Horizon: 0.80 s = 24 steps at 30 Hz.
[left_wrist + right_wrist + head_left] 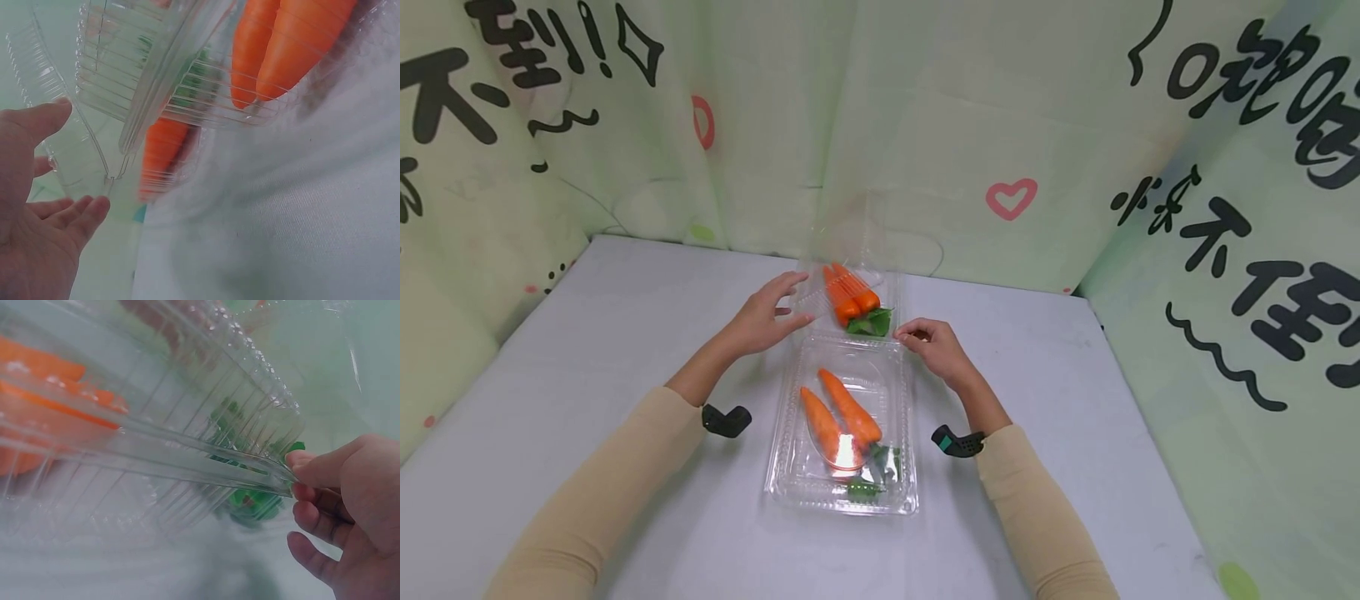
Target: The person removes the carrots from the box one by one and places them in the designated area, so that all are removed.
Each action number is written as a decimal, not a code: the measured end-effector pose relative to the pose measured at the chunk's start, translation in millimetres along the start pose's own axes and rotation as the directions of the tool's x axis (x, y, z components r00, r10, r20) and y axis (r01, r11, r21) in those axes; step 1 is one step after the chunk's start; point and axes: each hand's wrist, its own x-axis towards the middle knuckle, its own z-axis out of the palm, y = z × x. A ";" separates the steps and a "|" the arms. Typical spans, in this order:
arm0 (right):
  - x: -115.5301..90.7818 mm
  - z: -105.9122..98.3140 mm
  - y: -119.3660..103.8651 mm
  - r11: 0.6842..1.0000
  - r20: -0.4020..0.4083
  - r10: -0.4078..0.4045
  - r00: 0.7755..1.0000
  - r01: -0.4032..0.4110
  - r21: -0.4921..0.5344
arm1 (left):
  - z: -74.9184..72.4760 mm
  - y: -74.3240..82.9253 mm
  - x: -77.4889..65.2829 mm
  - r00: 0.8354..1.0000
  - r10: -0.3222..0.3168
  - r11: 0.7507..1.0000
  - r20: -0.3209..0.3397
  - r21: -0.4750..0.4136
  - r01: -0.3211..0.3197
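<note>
A clear plastic clamshell box (780, 467) with its lid down holds two carrots (850, 406) and green leaves. Behind it stands a second clear box (891, 292), lid raised, with carrots (859, 292) and a green leaf (871, 322) inside. My right hand (934, 348) is at the near box's far right corner; in the right wrist view its thumb and forefinger pinch the clear rim (275, 478). Beside the far box's left side is my left hand (763, 315), thumb and fingers spread apart. In the left wrist view clear plastic passes close to its fingertips (97, 206); contact is unclear.
Both boxes stand on a white table (700, 533). A pale green curtain (925, 108) with black writing and hearts hangs along the back and sides. Dark wrist devices sit on the left wrist (726, 421) and right wrist (957, 442).
</note>
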 end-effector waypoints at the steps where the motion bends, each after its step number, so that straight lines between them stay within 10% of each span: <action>1: -0.1 0.0 0.0 1.000 0.000 -0.002 1.000 0.002 0.002 | -0.1 0.3 -0.1 1.000 -0.001 1.000 -0.003 0.000 0.001; 24: -1.6 1.0 4.0 1.000 -0.010 -0.003 1.000 0.003 -0.010 | -1.9 -0.8 0.4 1.000 -0.003 1.000 -0.018 -0.014 0.002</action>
